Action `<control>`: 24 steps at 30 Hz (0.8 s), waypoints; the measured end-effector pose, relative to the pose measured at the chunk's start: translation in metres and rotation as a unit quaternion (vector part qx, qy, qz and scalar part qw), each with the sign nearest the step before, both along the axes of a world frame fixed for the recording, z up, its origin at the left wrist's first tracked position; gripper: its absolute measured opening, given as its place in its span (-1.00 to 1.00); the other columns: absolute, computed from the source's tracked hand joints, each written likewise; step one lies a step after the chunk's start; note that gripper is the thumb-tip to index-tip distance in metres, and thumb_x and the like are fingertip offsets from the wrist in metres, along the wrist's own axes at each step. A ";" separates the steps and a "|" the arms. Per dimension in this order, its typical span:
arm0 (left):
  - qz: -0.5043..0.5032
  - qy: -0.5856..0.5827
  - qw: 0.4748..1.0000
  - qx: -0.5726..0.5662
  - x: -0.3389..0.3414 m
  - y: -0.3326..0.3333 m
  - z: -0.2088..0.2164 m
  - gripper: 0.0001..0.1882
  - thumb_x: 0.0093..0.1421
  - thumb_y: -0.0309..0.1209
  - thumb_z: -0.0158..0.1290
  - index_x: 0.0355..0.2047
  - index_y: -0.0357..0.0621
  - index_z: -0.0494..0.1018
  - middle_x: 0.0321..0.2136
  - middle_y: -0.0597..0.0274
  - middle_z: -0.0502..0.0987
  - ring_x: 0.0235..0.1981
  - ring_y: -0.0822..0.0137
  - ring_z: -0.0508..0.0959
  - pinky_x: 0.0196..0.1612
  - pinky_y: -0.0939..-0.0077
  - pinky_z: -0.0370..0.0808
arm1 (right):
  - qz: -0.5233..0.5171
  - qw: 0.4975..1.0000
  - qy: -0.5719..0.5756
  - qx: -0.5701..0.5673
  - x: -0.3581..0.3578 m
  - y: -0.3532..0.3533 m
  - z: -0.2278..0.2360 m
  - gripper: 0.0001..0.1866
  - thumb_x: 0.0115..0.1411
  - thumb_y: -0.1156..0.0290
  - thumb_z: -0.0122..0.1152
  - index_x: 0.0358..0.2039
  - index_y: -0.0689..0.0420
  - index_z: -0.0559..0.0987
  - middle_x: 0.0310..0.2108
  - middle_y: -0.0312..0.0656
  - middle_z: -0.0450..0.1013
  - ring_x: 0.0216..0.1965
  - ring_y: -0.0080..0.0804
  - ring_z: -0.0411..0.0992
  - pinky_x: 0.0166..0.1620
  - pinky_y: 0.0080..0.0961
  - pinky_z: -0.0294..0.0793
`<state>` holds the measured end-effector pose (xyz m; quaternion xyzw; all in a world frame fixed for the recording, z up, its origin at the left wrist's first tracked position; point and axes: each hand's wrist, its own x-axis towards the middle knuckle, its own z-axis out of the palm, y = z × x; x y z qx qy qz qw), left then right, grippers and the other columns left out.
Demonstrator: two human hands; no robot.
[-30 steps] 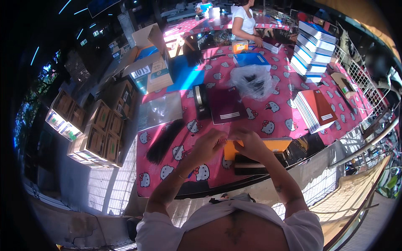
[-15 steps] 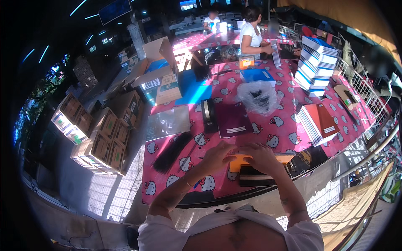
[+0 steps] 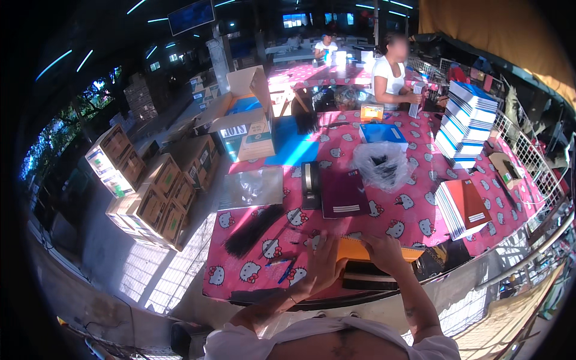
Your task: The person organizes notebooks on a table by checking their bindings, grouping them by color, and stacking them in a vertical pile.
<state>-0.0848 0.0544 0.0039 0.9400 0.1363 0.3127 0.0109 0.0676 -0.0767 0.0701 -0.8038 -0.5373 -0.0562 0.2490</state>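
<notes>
Near the front edge of the table lies a flat orange notebook, partly covered by my hands. My left hand is at its left end, fingers stretched out and thumb apart. Across its right part rests my right hand, with the fingers extended over the orange surface. Just in front of the notebook lies a black object with a pale stripe. Beyond my hands are a dark purple notebook and another black object with a light band. A black-bristled brush lies to the left.
Right: a red-brown notebook stack and a tall blue-and-white stack. Beyond the purple notebook sits a crumpled clear plastic bag. A clear plastic sheet, an open carton and stacked boxes stand left. A co-worker holds papers.
My hands have moved apart from each other over the orange notebook; the left hand has turned with its fingers pointing away from me. The view has tilted up and shifted left.
</notes>
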 end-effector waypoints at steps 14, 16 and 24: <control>-0.115 -0.013 0.993 0.008 0.041 0.049 0.016 -0.69 0.13 -0.25 0.14 -0.19 -0.13 0.41 -0.12 0.16 0.42 0.04 0.10 0.39 0.15 0.03 0.21 | 0.046 0.998 0.002 -0.035 0.025 -0.016 -0.003 -0.80 0.21 0.23 0.13 -0.16 -0.14 0.59 -0.48 -0.17 0.55 -0.43 -0.09 0.55 -0.37 -0.14 0.49; -0.101 -0.029 0.994 0.025 0.042 0.038 0.010 -0.60 0.19 -0.17 0.09 -0.08 -0.18 0.41 0.00 0.07 0.42 0.15 0.03 0.35 0.24 -0.08 0.10 | 0.043 0.999 -0.001 -0.028 0.025 -0.015 -0.003 -0.80 0.21 0.23 0.13 -0.16 -0.15 0.59 -0.47 -0.17 0.56 -0.44 -0.09 0.55 -0.38 -0.14 0.49; 0.000 0.083 0.994 0.066 0.051 0.020 0.007 -0.14 0.35 0.14 -0.35 0.29 -0.50 0.03 0.32 -0.34 0.01 0.37 -0.18 0.00 0.32 -0.26 -0.20 | 0.012 0.999 -0.011 -0.036 0.022 -0.012 -0.005 -0.78 0.22 0.23 0.11 -0.14 -0.11 0.59 -0.56 -0.16 0.54 -0.50 -0.09 0.54 -0.40 -0.15 0.50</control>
